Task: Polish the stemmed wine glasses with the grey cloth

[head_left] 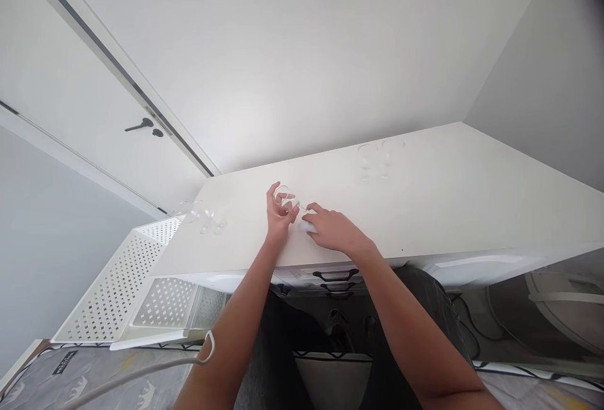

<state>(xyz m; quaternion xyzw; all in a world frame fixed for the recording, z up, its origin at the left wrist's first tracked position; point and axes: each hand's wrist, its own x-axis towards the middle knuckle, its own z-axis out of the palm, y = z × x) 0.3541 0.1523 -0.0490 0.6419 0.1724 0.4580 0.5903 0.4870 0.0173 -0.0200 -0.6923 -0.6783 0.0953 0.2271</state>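
My left hand [279, 214] is closed around the bowl of a clear stemmed glass [285, 197], which lies tilted over the white cabinet top [325, 177]. The stem and foot of the glass point toward my right hand [333, 229]. Its fingers are curled around a small white piece, perhaps cloth or tissue [307, 227], beside the foot. Whether the right fingertips also touch the glass is hard to make out.
Two clear stemmed glasses [385, 158] stand toward the back right of the cabinet top. Several more glasses [207, 220] stand at its left end, beside a perforated white rack [117, 284]. Black-handled drawers [336, 275] face me. A white hooked cable [155, 369] is at lower left.
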